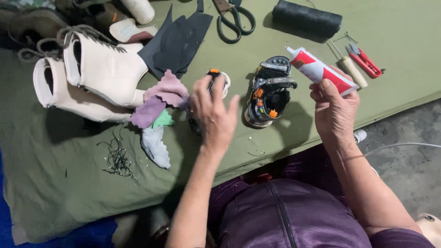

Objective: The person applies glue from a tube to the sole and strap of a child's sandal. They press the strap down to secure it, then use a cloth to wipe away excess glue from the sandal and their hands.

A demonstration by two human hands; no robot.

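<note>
Fingers [219, 94] of the left hand [212, 115] are spread over a small sandal [216, 81] lying at their twelve o'clock. At three o'clock the right hand [334, 110] pinches a glue tube [320, 70], its long axis running ten to four, nozzle toward a second sandal [268, 92] on the green cloth [69, 183] between both hands.

Olive-green cloth [69, 193] over grey concrete floor [409, 151]
</note>
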